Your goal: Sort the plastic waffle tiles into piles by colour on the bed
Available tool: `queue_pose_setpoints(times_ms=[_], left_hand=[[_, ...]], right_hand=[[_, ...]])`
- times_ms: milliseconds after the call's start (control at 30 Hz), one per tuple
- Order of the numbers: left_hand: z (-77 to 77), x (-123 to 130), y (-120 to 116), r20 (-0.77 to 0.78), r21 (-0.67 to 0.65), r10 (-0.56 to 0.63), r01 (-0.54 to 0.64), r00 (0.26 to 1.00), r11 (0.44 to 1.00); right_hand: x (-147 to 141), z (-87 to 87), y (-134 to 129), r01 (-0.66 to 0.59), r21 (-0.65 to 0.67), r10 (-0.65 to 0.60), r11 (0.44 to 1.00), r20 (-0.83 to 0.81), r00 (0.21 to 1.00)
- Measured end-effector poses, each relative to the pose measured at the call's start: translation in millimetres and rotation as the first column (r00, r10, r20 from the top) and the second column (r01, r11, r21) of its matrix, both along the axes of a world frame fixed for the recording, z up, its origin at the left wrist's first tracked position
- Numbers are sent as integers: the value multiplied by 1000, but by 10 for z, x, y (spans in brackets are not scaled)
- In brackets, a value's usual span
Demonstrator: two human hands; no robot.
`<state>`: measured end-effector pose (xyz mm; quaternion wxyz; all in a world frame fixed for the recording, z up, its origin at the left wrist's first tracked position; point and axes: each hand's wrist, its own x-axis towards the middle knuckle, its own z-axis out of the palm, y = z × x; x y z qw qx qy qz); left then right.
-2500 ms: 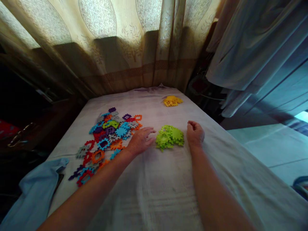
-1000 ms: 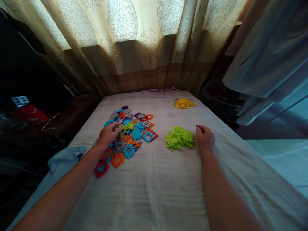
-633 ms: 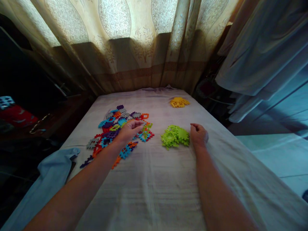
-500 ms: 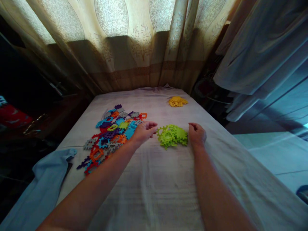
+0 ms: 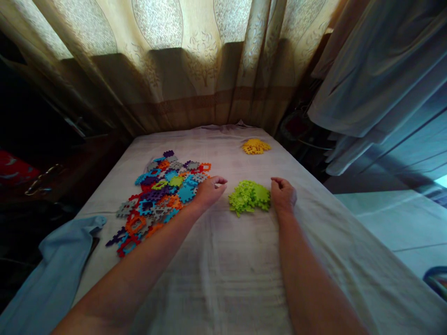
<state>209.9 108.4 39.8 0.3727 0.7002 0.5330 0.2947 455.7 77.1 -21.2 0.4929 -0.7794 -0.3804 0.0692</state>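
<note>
A heap of lime-green toothed plastic building pieces (image 5: 247, 197) lies on the sheet between my two hands. My left hand (image 5: 211, 190) is just left of it, fingers stretched out and apart from the thumb, with nothing in it. My right hand (image 5: 284, 194) rests at the heap's right side, its fingers curled in and no piece showing in them. Left of my left hand spreads a big mixed pile of toothed pieces (image 5: 153, 195) in purple, blue, orange, red and grey, with a few green ones among them. My left forearm covers part of that pile's near edge.
Yellow toothed pieces (image 5: 256, 146) sit in a small heap near the far right corner of the sheet-covered surface (image 5: 223, 279). A light blue cloth (image 5: 63, 260) lies along the left edge. Curtains (image 5: 206, 88) hang behind, and clothes (image 5: 363, 79) at the right.
My left hand has let go of a lime-green piece at the heap's left side, and its fingers have opened. My right hand has stayed beside the heap. The whole view has shifted slightly.
</note>
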Motion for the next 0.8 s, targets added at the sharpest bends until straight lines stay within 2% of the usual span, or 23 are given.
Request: queue_pose_setpoints(times_ms=[100,133,200,267,333,433,567,667,800], left_hand=[[86,-449,76,-92,90,67,-59,993,994],[113,-611,120,-206,192,107,-67,973,979],[152,-923,229,-428,311,201,-65,881,948],[166,-1187,346,-649,302,203,3,733,953],[159,-1373,444,-703,273,191,11,685,962],[122,-1499,519,-741,221,160,13,653,975],[50,-1498,501,-762,204,148,15,630,979],[15,-1499,469,-753,224,170,4,636,975],[54,-1546,466,-700,261,248,-83,669,962]], right_hand=[[1,-10,6,5,13,-5,1000,8,1000],[-2,-9,8,5,13,-5,1000,9,1000],[-13,1,8,9,0,-9,1000,6,1000],[-28,20,3,17,-22,-17,1000,-3,1000],[-43,40,-5,17,-39,-18,999,-12,1000],[-56,57,-14,13,-45,-14,999,-15,1000],[-46,37,-10,22,-39,-22,999,1,1000],[-22,1,0,16,-12,-15,1000,25,1000],[-5,-23,9,2,-1,-2,1000,35,999]])
